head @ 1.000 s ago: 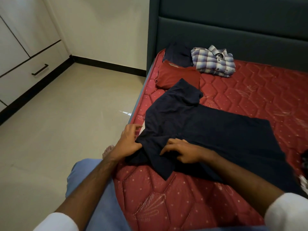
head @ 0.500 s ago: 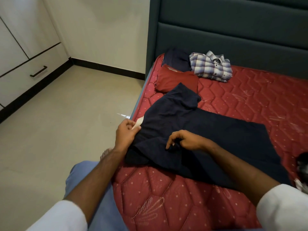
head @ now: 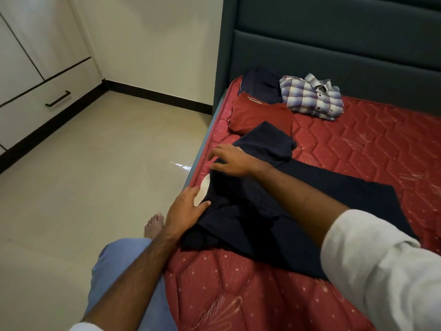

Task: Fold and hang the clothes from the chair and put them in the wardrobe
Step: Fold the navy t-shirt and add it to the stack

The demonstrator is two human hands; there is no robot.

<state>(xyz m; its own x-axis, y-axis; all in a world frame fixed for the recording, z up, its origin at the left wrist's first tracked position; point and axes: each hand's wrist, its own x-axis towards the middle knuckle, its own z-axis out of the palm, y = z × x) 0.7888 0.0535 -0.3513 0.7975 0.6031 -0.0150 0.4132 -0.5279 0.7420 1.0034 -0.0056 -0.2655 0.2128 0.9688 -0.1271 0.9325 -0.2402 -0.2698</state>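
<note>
A: Pinning what w/ left hand (head: 185, 209)?
B: Navy tee (head: 281, 204) on mattress (head: 358, 149), fingers flat near collar so it can't slide. Right hand (head: 230, 158) flat too, smoothing the shoulder, prob. for a fold.

bed: red quilted mattress (head: 358, 149) | headboard (head: 334, 44): dark teal, padded, behind the mattress | floor (head: 83, 187): pale glossy tiles, left of the bed | wall (head: 155, 44): cream, with black skirting (head: 157, 97) | cabinet drawer (head: 47, 101): white, far left, with black bar handle (head: 58, 99)
</note>
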